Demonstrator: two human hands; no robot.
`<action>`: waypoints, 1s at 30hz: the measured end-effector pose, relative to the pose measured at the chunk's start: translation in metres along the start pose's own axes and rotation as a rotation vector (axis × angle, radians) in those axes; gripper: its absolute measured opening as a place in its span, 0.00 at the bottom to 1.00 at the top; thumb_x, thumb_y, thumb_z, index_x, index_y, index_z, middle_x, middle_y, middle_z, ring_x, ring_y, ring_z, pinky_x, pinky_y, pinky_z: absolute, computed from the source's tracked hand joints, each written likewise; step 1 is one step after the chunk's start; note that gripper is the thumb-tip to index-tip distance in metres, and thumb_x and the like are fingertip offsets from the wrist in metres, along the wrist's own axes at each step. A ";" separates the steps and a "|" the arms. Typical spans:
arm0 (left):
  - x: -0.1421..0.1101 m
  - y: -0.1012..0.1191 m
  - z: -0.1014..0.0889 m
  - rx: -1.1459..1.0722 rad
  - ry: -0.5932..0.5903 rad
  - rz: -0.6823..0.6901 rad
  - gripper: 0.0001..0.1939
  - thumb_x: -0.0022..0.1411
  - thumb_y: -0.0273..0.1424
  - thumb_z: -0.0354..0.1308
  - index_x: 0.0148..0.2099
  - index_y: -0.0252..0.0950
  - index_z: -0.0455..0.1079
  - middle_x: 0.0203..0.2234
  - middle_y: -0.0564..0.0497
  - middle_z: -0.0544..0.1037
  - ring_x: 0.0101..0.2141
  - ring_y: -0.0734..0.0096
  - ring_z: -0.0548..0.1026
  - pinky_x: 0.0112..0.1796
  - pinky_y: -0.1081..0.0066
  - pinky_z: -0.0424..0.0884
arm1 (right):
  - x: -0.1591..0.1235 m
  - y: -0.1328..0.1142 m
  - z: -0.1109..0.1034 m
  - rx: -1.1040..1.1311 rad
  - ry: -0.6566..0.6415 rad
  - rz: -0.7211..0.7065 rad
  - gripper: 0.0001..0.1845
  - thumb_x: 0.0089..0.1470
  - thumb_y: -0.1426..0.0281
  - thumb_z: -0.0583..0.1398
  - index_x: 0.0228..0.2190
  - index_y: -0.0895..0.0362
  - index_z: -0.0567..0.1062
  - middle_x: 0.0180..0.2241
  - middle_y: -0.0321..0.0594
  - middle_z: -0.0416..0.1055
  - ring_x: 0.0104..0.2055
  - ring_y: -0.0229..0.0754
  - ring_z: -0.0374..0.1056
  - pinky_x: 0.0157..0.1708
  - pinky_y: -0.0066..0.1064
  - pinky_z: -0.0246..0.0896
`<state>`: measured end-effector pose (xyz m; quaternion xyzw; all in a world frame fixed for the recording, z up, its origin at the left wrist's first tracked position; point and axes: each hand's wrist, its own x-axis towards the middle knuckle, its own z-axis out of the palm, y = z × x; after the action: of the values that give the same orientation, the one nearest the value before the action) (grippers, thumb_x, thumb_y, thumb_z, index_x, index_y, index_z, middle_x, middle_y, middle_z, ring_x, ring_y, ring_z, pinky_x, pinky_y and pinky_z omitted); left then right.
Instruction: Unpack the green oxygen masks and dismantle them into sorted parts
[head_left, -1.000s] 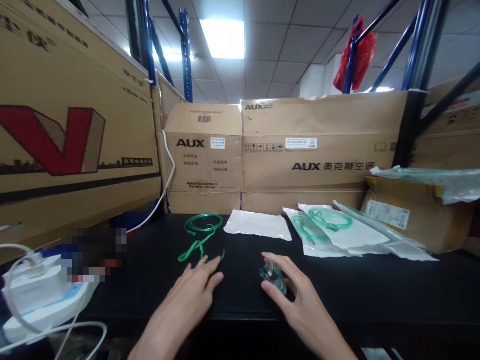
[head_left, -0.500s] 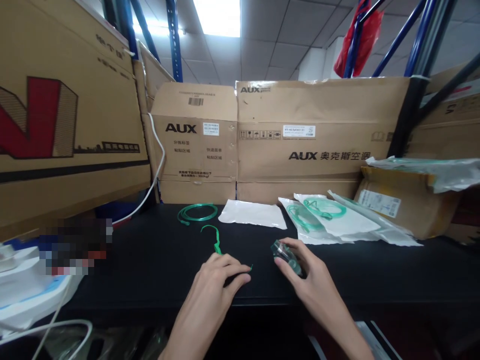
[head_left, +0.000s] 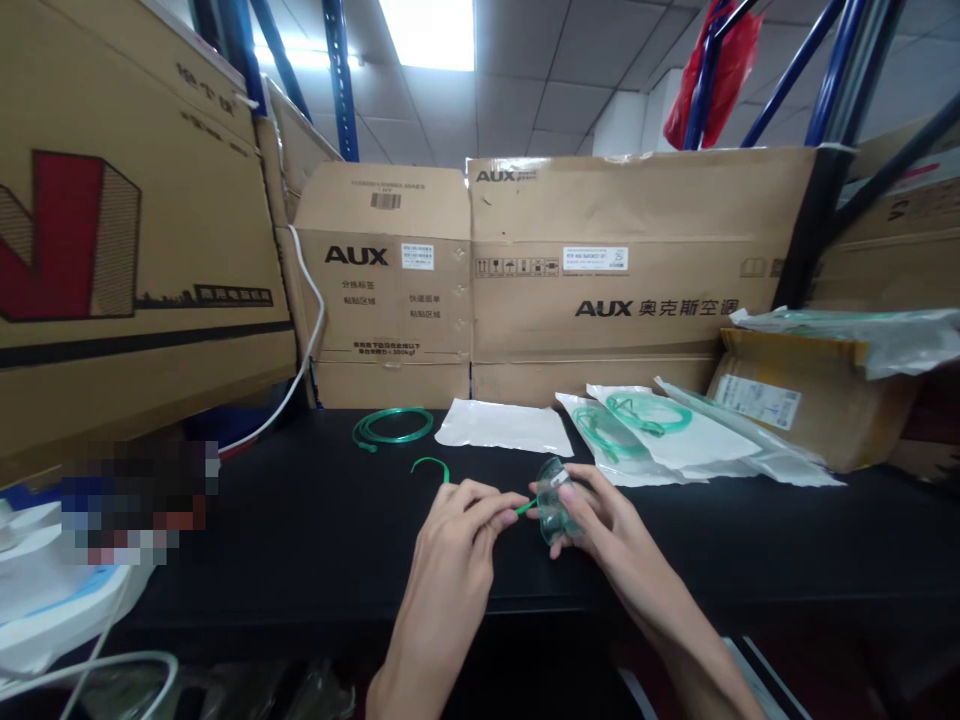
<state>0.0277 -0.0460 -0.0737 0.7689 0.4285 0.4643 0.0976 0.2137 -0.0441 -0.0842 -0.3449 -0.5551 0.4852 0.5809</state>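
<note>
My left hand [head_left: 474,525] pinches a thin green elastic strap [head_left: 445,468]; one end curls out behind the knuckles and the other reaches from the fingertips to the mask. In my right hand [head_left: 596,510] is a clear, greenish oxygen mask [head_left: 553,500], gripped between thumb and fingers and tilted toward the strap. The strap's tip meets the mask's edge; whether it passes through a hole I cannot tell. Beyond the hands lies a coil of green tubing [head_left: 394,425] on the black table [head_left: 300,540].
Behind the hands lies a flat white pouch [head_left: 504,428]. Several pouches with green tubing [head_left: 652,412] overlap at right, beside a brown box [head_left: 795,385]. Large cartons [head_left: 645,220] wall the back. White equipment [head_left: 45,600] and a white cable [head_left: 319,320] are at left.
My hands have come together: the left moved right with the strap, and its tip now reaches the mask. My right hand has turned the mask toward the left hand.
</note>
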 end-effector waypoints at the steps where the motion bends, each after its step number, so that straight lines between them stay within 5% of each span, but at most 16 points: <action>1: 0.000 0.000 0.004 -0.008 0.016 -0.005 0.14 0.72 0.28 0.51 0.43 0.44 0.80 0.38 0.51 0.80 0.41 0.61 0.74 0.43 0.65 0.71 | -0.001 -0.001 0.000 0.051 -0.017 0.018 0.19 0.61 0.53 0.62 0.47 0.52 0.72 0.49 0.47 0.77 0.44 0.47 0.75 0.33 0.35 0.71; 11: -0.004 -0.001 0.012 -0.033 0.051 -0.112 0.09 0.71 0.37 0.55 0.43 0.45 0.77 0.36 0.53 0.81 0.39 0.61 0.77 0.45 0.63 0.71 | -0.006 -0.012 0.000 0.137 -0.067 0.044 0.19 0.62 0.56 0.63 0.49 0.54 0.76 0.48 0.47 0.76 0.48 0.51 0.76 0.36 0.34 0.69; 30: -0.006 0.002 0.012 0.000 0.095 -0.046 0.08 0.70 0.34 0.56 0.40 0.44 0.77 0.35 0.54 0.82 0.39 0.60 0.76 0.46 0.61 0.69 | -0.008 -0.013 0.000 0.110 -0.041 0.029 0.19 0.64 0.57 0.62 0.51 0.52 0.77 0.46 0.45 0.78 0.50 0.50 0.74 0.39 0.35 0.68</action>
<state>0.0370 -0.0487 -0.0829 0.7359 0.4502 0.4980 0.0877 0.2169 -0.0558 -0.0746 -0.3105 -0.5346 0.5303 0.5802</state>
